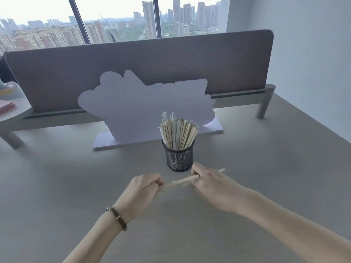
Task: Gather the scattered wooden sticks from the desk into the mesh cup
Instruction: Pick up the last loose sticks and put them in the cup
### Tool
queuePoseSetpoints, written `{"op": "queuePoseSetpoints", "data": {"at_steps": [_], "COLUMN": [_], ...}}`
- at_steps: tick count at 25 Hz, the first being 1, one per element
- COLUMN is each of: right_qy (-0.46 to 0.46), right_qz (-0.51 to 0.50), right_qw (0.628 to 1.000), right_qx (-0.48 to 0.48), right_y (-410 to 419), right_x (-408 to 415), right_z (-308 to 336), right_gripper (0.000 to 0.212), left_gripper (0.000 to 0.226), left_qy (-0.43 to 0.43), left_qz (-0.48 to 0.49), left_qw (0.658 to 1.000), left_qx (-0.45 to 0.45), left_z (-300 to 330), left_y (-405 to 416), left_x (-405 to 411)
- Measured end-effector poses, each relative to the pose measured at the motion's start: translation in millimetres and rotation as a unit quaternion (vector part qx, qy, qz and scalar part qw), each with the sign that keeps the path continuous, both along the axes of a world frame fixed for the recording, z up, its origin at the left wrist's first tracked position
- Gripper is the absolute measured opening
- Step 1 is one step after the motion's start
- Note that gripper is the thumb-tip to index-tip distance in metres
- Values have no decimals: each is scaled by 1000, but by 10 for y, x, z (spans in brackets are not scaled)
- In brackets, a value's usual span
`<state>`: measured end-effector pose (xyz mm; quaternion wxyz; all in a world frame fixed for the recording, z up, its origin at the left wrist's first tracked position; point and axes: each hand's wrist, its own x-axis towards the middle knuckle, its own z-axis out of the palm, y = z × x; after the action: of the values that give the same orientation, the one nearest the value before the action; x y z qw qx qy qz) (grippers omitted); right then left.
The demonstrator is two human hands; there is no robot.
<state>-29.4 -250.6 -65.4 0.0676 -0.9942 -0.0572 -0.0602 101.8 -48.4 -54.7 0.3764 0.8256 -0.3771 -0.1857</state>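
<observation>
A black mesh cup (179, 158) stands on the grey desk (76, 177), packed with several upright wooden sticks (177, 130). Just in front of the cup, both hands hold a small bundle of wooden sticks (182, 180) lying nearly level. My left hand (145, 188), with a beaded bracelet on its wrist, grips the bundle's left end. Curled round the right part of the bundle is my right hand (208, 182), and one stick tip pokes out past it toward the right.
A white cut-out board (136, 103) on a flat base stands right behind the cup. Behind that runs a grey desk divider (133, 59) on a raised shelf. A pink pad (6, 106) lies at the far left.
</observation>
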Motion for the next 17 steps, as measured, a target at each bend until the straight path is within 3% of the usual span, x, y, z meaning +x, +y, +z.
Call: {"op": "queuePoseSetpoints", "data": {"at_steps": [2,5,9,11,12,17], "right_qy": [9,-38,-112,-127,-124,-134], "right_qz": [-45,-110,-162,-154,-146,-124], "right_qw": [995,960,813,740,725,766], "right_qx": [94,255,548,642,661,616], "right_y": [11,62,159,193,204,264], "right_x": [3,11,41,53,51,-25], "right_z": [109,278,412,425,411,298], "right_gripper": [14,13,49,54,55,52], "left_gripper": [19,48,51,50,50,52], "left_qy": [30,48,155,169,164,146], "left_qz": [7,59,152,155,150,131], "left_qw": [999,989,919,904,905,922], "left_qx": [-29,-126,-331,-360,-362,-335], "left_z": [108,223,298,296,277,154], "left_y": [-17,-35,-126,-173,-190,-178], "left_x": [40,38,-62,-112,-139,-197]}}
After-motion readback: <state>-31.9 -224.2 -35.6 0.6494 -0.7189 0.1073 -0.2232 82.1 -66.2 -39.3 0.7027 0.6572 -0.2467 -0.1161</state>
